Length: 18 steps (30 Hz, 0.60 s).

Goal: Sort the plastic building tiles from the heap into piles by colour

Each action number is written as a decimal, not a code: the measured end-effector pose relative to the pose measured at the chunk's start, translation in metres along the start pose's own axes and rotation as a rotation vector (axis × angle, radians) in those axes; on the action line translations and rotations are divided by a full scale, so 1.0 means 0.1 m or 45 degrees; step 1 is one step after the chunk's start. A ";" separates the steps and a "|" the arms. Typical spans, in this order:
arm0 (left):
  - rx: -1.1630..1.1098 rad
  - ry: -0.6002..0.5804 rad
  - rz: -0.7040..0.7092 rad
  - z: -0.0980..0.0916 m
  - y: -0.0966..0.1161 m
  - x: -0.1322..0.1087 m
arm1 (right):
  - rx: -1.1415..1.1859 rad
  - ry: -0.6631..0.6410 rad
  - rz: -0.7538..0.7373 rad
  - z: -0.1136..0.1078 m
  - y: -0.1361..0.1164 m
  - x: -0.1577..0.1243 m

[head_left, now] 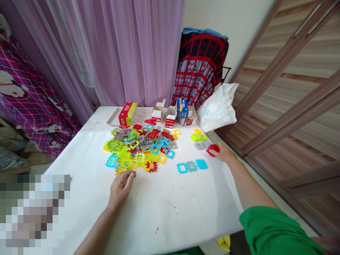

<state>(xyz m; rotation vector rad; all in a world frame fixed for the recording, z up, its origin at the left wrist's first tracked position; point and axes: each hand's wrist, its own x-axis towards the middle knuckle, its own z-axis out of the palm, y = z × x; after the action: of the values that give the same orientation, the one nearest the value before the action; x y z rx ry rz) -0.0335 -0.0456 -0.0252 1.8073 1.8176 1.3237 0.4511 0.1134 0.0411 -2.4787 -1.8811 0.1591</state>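
Note:
A heap of flat, toothed plastic pieces (140, 143) in red, yellow, green, blue and grey lies on the white table (170, 202). At the heap's near edge rests my left hand (122, 186), its fingers curled beside a yellow piece; what they hold, if anything, is hidden. On the right, my right hand (223, 153) grips a red piece (213, 150) at the end of a grey row (202, 145). Behind that row lie green pieces (198, 137) and a yellow one (197, 131). Nearer to me is a row of three blue pieces (191, 166).
Along the back edge stand a red and green box (128, 113), small open cartons (170, 117) and a blue box (182, 107). A white plastic bag (219, 108) sits at the back right corner. Wooden cabinet doors (292, 81) rise on the right.

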 end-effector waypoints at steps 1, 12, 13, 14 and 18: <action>-0.002 0.002 0.005 0.00 0.00 0.00 | -0.008 0.001 0.008 0.00 -0.01 0.00; -0.031 0.005 0.010 0.00 0.00 -0.02 | -0.051 -0.106 -0.065 -0.06 -0.03 -0.01; -0.032 0.006 0.006 0.00 0.00 -0.01 | -0.057 -0.070 -0.054 -0.07 -0.05 -0.03; -0.032 0.007 0.004 0.00 -0.01 -0.01 | -0.070 -0.007 -0.045 -0.09 -0.08 -0.06; -0.019 -0.004 0.006 0.01 -0.02 0.00 | -0.046 0.317 -0.179 -0.12 -0.39 -0.23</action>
<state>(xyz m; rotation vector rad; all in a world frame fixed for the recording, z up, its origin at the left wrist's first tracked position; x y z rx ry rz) -0.0341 -0.0449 -0.0278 1.8061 1.7984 1.3317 0.4089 0.1023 0.0583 -2.2515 -1.9554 -0.1796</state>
